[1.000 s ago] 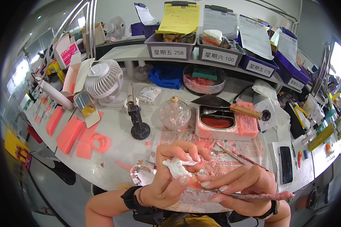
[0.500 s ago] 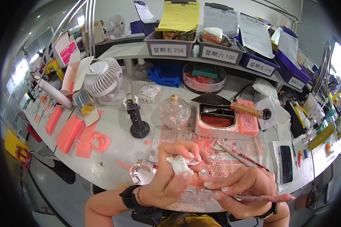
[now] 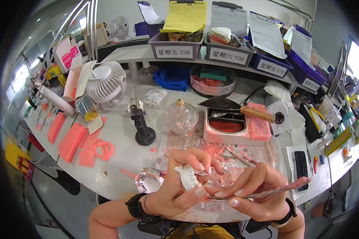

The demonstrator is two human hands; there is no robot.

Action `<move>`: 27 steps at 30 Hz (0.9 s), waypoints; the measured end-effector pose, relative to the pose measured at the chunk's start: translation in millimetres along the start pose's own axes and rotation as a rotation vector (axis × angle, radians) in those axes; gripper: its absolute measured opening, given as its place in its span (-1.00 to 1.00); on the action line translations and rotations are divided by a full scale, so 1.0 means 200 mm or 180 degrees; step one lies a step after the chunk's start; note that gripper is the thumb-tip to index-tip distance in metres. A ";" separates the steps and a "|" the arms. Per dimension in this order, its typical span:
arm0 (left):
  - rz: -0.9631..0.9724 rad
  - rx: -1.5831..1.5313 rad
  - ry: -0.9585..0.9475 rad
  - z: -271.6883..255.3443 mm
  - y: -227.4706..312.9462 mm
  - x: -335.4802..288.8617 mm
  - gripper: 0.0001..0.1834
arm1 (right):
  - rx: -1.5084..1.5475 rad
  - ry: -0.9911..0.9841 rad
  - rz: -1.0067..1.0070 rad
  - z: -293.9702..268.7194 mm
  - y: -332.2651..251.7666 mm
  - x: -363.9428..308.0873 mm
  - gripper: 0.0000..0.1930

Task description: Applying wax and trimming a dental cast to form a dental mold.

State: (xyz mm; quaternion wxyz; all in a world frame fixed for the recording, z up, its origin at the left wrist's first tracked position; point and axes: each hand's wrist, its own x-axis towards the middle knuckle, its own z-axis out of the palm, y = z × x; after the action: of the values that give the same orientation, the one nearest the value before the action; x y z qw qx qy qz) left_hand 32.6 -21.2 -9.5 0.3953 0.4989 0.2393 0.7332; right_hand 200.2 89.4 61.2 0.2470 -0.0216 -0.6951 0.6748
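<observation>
Spreading beyond the left hand (image 3: 173, 189) and the right hand (image 3: 265, 179), the tabletop (image 3: 87, 181) carries laid-out materials and pink scraps, so I judge that the preparing is done and the fine handwork is under way; how much is left, I cannot tell. Under and ahead of both hands lies the newspaper sheet (image 3: 179, 148), dirty with pink crumbs. Beyond the right hand, slightly to its left, stands a white box (image 3: 227, 138) with red, wax-like content. Well to the left of the left hand are the pink sheets (image 3: 72, 141), and some seem cut into smaller pieces. Just left of the left hand, a horseshoe-shaped model (image 3: 149, 184) rests on the tabletop, held by neither hand. The right hand is pinching a thin tool (image 3: 275, 192), whose thick pinkish handle points outward, to the right. Smaller than this, the white cast (image 3: 187, 178) is in the left hand, grasped between thumb and bent fingers, to the left of the right hand's fingertips. The tool's tip comes near the left thumb, but whether it touches the cast is not clear.
</observation>
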 end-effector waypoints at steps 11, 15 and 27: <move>-0.0078 0.0223 -0.0008 -0.01 0.00 -0.01 -0.61 | -0.1085 -0.0351 -0.0480 0.00 -0.02 0.00 -0.74; -0.0434 0.0303 -0.0014 -0.01 0.03 -0.01 -0.60 | -0.0478 -0.0376 -0.0110 -0.04 0.02 -0.02 -0.77; 0.0078 0.0154 -0.0149 -0.01 -0.01 -0.01 -0.65 | -0.0632 -0.0313 -0.0310 0.00 0.04 -0.06 -0.71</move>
State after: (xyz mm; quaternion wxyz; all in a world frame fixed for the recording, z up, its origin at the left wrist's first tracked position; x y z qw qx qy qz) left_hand 31.3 -21.3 -13.7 0.3796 0.5281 0.2415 0.7202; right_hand 208.0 86.6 49.0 0.2418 0.0210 -0.7700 0.5901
